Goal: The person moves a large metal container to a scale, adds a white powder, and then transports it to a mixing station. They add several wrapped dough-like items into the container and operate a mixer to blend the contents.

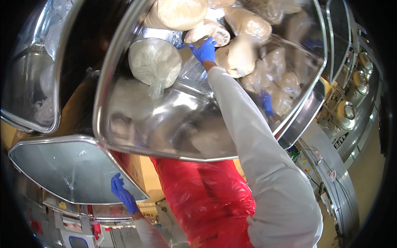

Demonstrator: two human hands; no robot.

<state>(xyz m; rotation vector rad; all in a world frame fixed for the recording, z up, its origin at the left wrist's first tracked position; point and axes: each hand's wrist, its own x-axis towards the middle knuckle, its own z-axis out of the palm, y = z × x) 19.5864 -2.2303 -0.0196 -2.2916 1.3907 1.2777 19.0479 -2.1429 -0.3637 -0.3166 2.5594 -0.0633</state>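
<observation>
My right hand point(204, 51), in a blue glove, reaches deep into a large steel bin point(101, 103). Its thumb and fingers close on the near end of a filled clear plastic bag point(210, 31) with dark marks; the exact grip is partly hidden. To its left lies a round pale bag point(154, 62) with a twisted neck, and to its right a beige filled bag point(236, 58). At the lower left, my left hand point(123, 193), also blue-gloved, is held with fingers stretched beside the rim of a grey metal tub point(78, 169), holding nothing I can see.
More filled bags point(248, 25) crowd the bin's far side. Another steel bin point(29, 74) with clear plastic stands at the left. A further metal bin point(304, 113) sits beyond the right rim. Machinery with round metal fittings point(346, 113) is at the far right.
</observation>
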